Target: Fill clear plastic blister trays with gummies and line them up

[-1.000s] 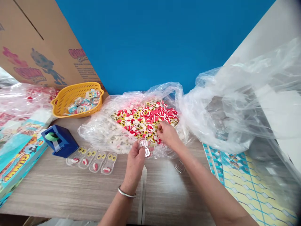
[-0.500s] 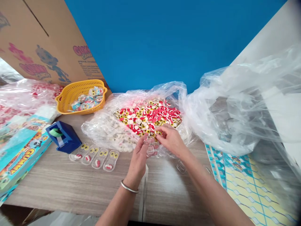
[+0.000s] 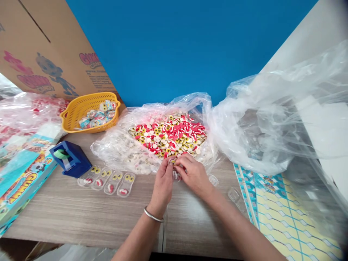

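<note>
My left hand (image 3: 162,179), with a silver bangle at the wrist, pinches a clear plastic tray (image 3: 177,176) just in front of the candy pile. My right hand (image 3: 191,173) has its thumb and finger closed at the tray's upper end, on a small yellow-eyed candy (image 3: 174,162) partly hidden by the fingers. Behind both hands, red-and-white and yellow-eyed candies (image 3: 174,134) lie heaped on an open clear bag. Several clear trays (image 3: 124,185), each with yellow eyes and a red-and-white piece, stand in a row to the left.
A yellow basket (image 3: 74,112) of wrapped pieces and a blue tape dispenser (image 3: 73,159) stand at the left, by a printed box (image 3: 29,181). Unfilled clear trays (image 3: 234,195) lie right of my hands. Printed sheets (image 3: 274,214) and loose plastic (image 3: 255,123) are further right.
My right hand has moved from the edge of the candy pile to the tray's upper end. The tray is now tilted and more covered by my fingers. The view has shifted slightly.
</note>
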Demonstrator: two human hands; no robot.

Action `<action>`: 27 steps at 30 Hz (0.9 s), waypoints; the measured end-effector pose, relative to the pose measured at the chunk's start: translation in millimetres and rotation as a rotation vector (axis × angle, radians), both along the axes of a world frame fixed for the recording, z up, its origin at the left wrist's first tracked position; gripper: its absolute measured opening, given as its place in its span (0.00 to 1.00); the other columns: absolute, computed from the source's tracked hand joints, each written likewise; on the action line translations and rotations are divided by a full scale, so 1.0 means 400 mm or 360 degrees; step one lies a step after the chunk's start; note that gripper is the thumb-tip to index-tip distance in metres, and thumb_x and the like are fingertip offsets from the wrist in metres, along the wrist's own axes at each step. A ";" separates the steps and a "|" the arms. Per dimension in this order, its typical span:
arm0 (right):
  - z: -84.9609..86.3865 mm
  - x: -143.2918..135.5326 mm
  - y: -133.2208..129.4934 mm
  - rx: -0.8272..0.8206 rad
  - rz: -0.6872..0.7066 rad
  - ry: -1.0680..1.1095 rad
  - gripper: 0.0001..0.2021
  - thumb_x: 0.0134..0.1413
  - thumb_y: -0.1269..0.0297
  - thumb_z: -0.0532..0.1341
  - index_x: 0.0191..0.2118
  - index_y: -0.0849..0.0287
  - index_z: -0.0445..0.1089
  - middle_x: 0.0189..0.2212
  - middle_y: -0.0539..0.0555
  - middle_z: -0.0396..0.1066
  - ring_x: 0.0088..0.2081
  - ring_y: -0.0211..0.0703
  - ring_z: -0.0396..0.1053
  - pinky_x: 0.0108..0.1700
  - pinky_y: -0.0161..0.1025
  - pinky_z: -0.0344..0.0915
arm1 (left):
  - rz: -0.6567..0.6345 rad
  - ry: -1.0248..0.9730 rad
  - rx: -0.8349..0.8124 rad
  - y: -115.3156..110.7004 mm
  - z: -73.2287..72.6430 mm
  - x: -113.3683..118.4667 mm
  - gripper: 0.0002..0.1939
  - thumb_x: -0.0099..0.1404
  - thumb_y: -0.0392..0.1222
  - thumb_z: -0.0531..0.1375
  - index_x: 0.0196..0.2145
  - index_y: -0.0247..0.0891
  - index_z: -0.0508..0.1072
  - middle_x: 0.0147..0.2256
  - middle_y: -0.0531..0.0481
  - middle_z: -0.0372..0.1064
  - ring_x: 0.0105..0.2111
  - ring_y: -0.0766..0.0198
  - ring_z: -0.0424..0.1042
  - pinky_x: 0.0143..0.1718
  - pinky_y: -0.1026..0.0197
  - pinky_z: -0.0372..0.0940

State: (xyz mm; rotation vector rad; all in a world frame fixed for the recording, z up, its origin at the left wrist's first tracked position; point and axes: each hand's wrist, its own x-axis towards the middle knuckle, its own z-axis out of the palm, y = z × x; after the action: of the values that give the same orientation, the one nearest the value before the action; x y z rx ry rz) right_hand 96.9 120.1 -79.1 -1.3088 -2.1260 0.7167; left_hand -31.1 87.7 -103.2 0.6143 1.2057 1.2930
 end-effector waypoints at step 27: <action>0.045 0.029 0.092 -0.0233 -0.0125 0.0337 0.06 0.57 0.71 0.58 0.34 0.56 0.72 0.31 0.50 0.73 0.34 0.42 0.69 0.40 0.37 0.63 | -0.0005 -0.0461 -0.0226 0.015 0.059 -0.013 0.26 0.60 0.50 0.65 0.55 0.41 0.73 0.49 0.43 0.75 0.45 0.52 0.78 0.42 0.52 0.74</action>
State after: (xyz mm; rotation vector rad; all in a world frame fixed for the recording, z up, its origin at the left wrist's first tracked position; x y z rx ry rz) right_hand 108.7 156.8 -61.1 -1.3201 -1.8734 0.9484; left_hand -36.2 93.6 -79.7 0.3128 1.0447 1.2336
